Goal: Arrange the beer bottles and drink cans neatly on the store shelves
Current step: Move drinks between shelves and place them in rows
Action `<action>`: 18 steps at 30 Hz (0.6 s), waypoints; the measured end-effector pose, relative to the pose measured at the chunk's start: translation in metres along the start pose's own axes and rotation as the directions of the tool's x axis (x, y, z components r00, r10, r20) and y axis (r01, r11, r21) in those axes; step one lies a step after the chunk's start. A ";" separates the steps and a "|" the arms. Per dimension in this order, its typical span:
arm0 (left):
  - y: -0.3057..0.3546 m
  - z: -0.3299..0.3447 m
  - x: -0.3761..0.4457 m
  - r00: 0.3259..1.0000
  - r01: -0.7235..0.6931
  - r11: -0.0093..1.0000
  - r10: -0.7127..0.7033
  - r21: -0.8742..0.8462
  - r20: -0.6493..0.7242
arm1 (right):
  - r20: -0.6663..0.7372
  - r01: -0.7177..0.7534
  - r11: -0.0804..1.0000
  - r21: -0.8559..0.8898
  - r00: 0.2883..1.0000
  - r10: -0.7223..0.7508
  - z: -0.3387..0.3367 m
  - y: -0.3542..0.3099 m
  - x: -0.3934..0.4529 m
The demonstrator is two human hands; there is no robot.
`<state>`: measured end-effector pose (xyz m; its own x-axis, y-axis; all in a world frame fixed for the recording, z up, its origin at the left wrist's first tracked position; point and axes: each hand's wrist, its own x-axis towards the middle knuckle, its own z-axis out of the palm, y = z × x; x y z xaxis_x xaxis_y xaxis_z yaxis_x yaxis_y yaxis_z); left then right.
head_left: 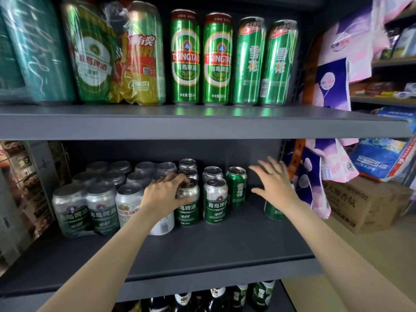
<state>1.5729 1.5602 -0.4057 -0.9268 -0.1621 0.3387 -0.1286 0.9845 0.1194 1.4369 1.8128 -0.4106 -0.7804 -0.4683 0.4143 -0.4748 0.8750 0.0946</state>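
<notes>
The middle shelf [202, 251] looks part done: short silver-and-green cans stand in files toward the left and centre, while its right half is largely bare dark metal, so I judge there is room left to fill and rows to straighten. The left hand [166, 194] grips the top of a front can [188, 208], fingers curled over its lid. Just right of it stands a matching can [215, 202], and behind that a short green can [236, 186]. The right hand [273, 181] hovers with fingers spread and holds nothing; it hides most of a lone green can [274, 211] standing apart from the rest, which likely needs drawing into line. At far left, shrink-wrapped packs [85, 208] sit in crinkled, glossy film. The top shelf [202, 122] seems tidier: four tall green cans [201, 57] stand side by side in matched pairs, smooth aluminium throwing bright streaks onto the shelf, with wrapped tall packs [112, 52] to their left. On the bottom shelf only the caps and necks of dark bottles [216, 298] show, so their order cannot be judged. All the cans are plain cylinders with pull-tab lids; the shelves are flat matte grey steel. A cardboard box [364, 203] sits on the floor at right.
</notes>
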 end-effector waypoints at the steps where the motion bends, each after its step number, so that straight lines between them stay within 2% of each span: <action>1: 0.000 0.000 0.000 1.000 -0.001 1.000 0.001 0.003 -0.002 | 0.020 -0.077 0.997 -0.001 0.997 0.077 -0.002 0.011 -0.009; 3: 0.001 0.000 0.000 1.000 -0.003 1.000 0.003 0.006 -0.005 | 0.128 -0.218 0.973 0.078 0.970 0.207 -0.006 0.030 -0.025; 5: 0.001 -0.001 -0.001 1.000 -0.002 1.000 0.002 0.008 0.003 | 0.208 -0.276 0.917 0.288 0.953 0.222 -0.008 0.039 -0.035; 7: 0.002 -0.001 -0.002 1.000 0.001 1.000 -0.001 0.006 0.011 | 0.201 -0.246 0.875 0.417 0.964 0.175 -0.010 0.039 -0.037; 11: 0.003 -0.001 -0.002 1.000 0.001 1.000 -0.001 0.015 0.014 | 0.222 -0.128 0.840 0.527 0.975 0.009 -0.011 0.020 -0.032; 15: 0.004 -0.003 -0.003 1.000 0.001 1.000 -0.001 0.022 0.009 | 0.210 -0.034 0.806 0.591 0.971 -0.113 -0.009 -0.009 -0.023; 18: 0.004 -0.001 -0.005 1.000 -0.001 0.999 0.001 0.035 0.014 | 0.220 -0.027 0.808 0.589 0.967 -0.128 -0.007 -0.020 -0.019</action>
<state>1.5775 1.5650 -0.4056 -0.9317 -0.1602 0.3261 -0.1395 0.9865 0.0861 1.4636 1.8051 -0.4140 -0.7836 -0.5916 0.1897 -0.6019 0.6470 -0.4681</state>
